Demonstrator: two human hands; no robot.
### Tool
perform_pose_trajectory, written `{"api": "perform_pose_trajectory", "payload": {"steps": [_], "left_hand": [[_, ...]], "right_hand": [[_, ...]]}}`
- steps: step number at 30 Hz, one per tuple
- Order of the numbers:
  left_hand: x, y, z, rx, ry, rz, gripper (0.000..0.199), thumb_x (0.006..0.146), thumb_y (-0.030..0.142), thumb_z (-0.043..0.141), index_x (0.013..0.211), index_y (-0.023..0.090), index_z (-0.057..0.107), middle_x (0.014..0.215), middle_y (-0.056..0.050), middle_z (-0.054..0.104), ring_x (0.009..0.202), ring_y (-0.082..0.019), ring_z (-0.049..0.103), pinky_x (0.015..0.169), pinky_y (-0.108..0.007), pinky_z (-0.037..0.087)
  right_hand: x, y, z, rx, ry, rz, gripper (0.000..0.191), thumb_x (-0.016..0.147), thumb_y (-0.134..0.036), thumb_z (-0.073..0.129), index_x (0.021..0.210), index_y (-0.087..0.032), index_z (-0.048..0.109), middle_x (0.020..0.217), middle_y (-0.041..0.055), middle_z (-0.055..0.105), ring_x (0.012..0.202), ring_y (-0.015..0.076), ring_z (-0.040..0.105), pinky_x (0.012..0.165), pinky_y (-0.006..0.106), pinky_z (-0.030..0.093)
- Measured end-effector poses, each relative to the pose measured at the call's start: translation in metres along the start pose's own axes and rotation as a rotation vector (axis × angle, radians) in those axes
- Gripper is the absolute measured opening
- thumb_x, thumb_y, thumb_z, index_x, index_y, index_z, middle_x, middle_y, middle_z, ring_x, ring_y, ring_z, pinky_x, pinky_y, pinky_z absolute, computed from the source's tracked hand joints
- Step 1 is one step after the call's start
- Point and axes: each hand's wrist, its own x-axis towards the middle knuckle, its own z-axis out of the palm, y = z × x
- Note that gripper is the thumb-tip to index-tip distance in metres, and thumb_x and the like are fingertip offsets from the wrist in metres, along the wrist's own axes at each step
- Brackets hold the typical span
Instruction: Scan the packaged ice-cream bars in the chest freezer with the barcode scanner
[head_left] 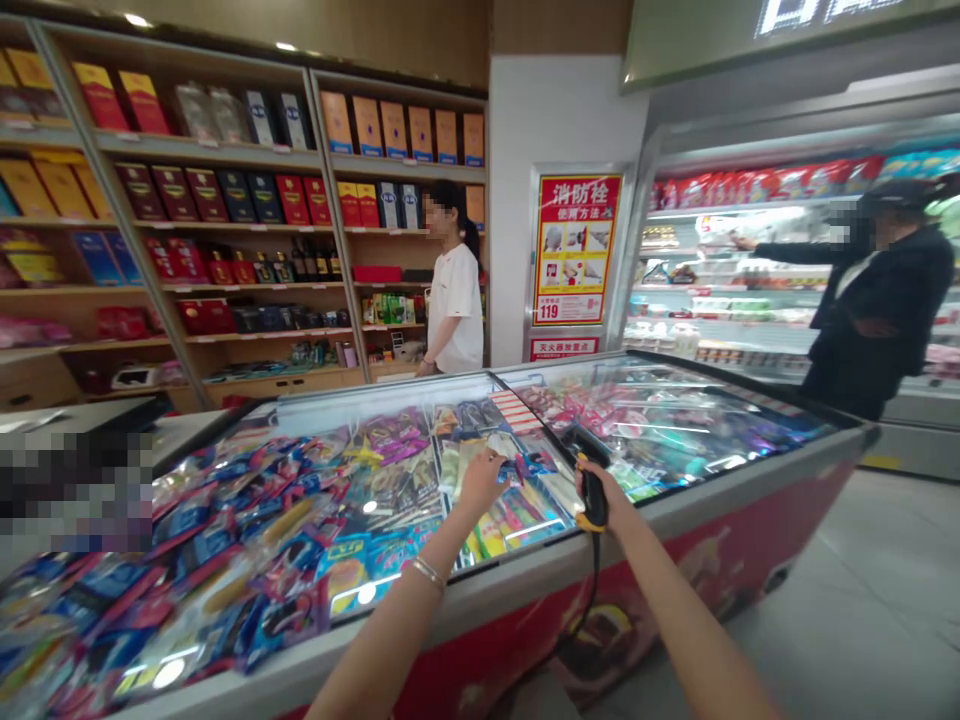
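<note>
My right hand [600,485] is wrapped round a black and yellow barcode scanner [592,498], whose dark cable hangs down in front of the freezer. To its left, my left hand [480,478] is over the glass top with its fingers closed on a small blue and red snack packet [513,468]. A bracelet circles the left wrist. Below both hands is the chest freezer [525,575], with colourful packs under its glass. A large heap of blue and red snack packets [202,540] lies on its left part.
Shelves [225,235] with boxes and bottles line the back wall. A person in a white shirt [456,310] stands behind the freezer. On the right, a person in dark clothes [877,300] reaches toward a lit display fridge [697,290]. A red poster [576,250] hangs between.
</note>
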Motion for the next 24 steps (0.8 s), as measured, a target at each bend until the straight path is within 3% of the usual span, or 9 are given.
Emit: {"api": "perform_pose_trajectory", "payload": {"steps": [7, 15, 19, 24], "left_hand": [[-0.005, -0.009, 0.012, 0.043, 0.066, 0.042, 0.041, 0.077, 0.029, 0.063, 0.117, 0.022, 0.058, 0.116, -0.009, 0.057, 0.11, -0.027, 0.049, 0.096, -0.043, 0.04], [-0.007, -0.004, 0.007, 0.006, 0.043, 0.036, 0.042, 0.078, 0.033, 0.061, 0.118, 0.022, 0.058, 0.121, -0.011, 0.056, 0.114, -0.028, 0.049, 0.099, -0.045, 0.038], [-0.012, -0.011, -0.031, 0.008, 0.143, 0.028, 0.043, 0.077, 0.032, 0.062, 0.118, 0.021, 0.058, 0.129, -0.011, 0.052, 0.12, -0.027, 0.046, 0.105, -0.045, 0.033], [-0.043, -0.063, -0.12, 0.13, 0.317, -0.048, 0.032, 0.08, 0.028, 0.057, 0.111, 0.021, 0.062, 0.127, -0.009, 0.054, 0.118, -0.025, 0.047, 0.105, -0.042, 0.033]], "right_hand": [[0.004, 0.007, 0.0, -0.124, 0.032, -0.018, 0.013, 0.072, -0.019, 0.067, 0.066, -0.016, 0.056, 0.051, -0.0021, 0.055, 0.04, 0.0075, 0.053, 0.04, 0.014, 0.047], [-0.003, 0.004, 0.005, -0.163, 0.065, -0.006, 0.01, 0.07, -0.017, 0.066, 0.066, -0.015, 0.057, 0.05, -0.0012, 0.056, 0.038, 0.0082, 0.052, 0.036, 0.016, 0.046], [-0.013, 0.004, 0.013, -0.2, 0.09, -0.037, 0.01, 0.068, -0.015, 0.068, 0.067, -0.015, 0.058, 0.051, -0.0012, 0.056, 0.039, 0.0082, 0.052, 0.037, 0.015, 0.047], [-0.021, 0.019, 0.059, -0.235, -0.039, -0.083, 0.013, 0.064, -0.017, 0.071, 0.067, -0.014, 0.06, 0.053, 0.0, 0.057, 0.04, 0.0085, 0.052, 0.036, 0.016, 0.046]]}}
